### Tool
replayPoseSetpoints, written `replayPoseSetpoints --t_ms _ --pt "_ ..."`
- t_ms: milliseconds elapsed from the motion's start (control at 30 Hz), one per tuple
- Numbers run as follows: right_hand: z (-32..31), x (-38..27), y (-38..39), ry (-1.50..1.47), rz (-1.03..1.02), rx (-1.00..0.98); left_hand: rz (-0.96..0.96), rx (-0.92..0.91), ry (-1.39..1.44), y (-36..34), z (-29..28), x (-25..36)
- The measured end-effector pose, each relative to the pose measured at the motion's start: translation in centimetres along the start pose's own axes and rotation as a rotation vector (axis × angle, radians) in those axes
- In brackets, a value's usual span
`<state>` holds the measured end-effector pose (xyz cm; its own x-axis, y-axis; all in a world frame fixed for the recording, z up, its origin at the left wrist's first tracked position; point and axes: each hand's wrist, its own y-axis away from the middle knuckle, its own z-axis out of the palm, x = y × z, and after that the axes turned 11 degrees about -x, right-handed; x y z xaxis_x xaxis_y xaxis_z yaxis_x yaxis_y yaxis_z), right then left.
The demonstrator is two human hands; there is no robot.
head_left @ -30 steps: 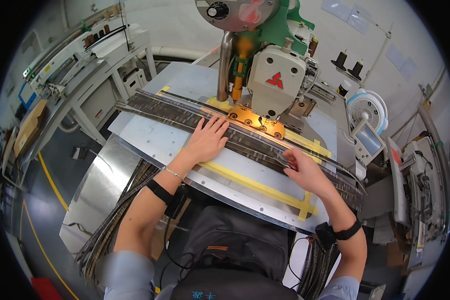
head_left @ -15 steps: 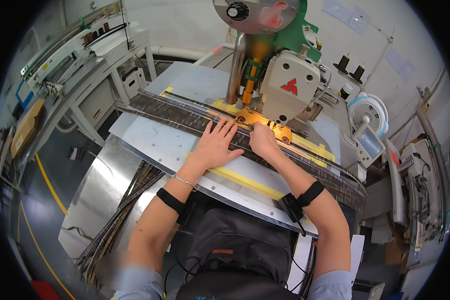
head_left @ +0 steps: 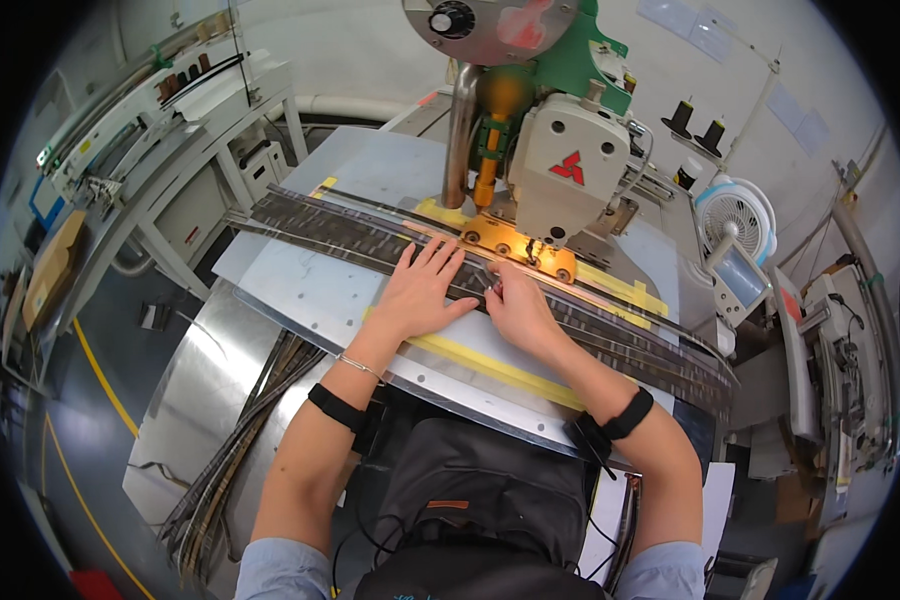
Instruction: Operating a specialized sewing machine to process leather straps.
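My left hand point(head_left: 420, 290) lies with fingers spread on long dark strips point(head_left: 335, 222) across a pale work plate point(head_left: 305, 295). Just right of it, my right hand point(head_left: 515, 305) has its fingers curled round a small metal tool point(head_left: 492, 282), mostly hidden, over the strips. Beyond my hands a lit gold-coloured guide plate point(head_left: 485, 235) with rollers sits under the white head point(head_left: 550, 140) of a sewing machine. Yellow tape point(head_left: 480, 370) runs along the work plate near me.
Another machine bench point(head_left: 170, 150) stands at the left. Cables or strips point(head_left: 230, 470) hang over a lower metal shelf point(head_left: 195, 390). Thread cones point(head_left: 680, 120), a white fan point(head_left: 730, 220) and a screen point(head_left: 738, 275) are at the right, beside further equipment point(head_left: 825, 360).
My right hand moved left from farther along the strips to the guide plate, then drew back slightly toward me. My left hand shifted a little right and stays spread on the strips.
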<state>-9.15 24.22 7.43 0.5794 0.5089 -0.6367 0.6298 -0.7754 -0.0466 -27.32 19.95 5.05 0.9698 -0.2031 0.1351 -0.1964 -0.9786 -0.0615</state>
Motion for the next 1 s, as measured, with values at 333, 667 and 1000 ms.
replayPoseSetpoints --t_ms 333,667,1000 --pt "-6.5 4.0 7.8 -0.532 0.103 -0.330 -0.002 -0.028 -0.034 -0.1 -0.1 0.1" --pt "-8.9 6.2 10.2 -0.903 0.100 -0.333 0.004 -0.023 -0.048 -0.2 -0.2 0.0" --pt "-8.9 6.3 10.3 -0.911 0.131 -0.391 0.018 -0.023 -0.016 -0.3 -0.4 0.3"
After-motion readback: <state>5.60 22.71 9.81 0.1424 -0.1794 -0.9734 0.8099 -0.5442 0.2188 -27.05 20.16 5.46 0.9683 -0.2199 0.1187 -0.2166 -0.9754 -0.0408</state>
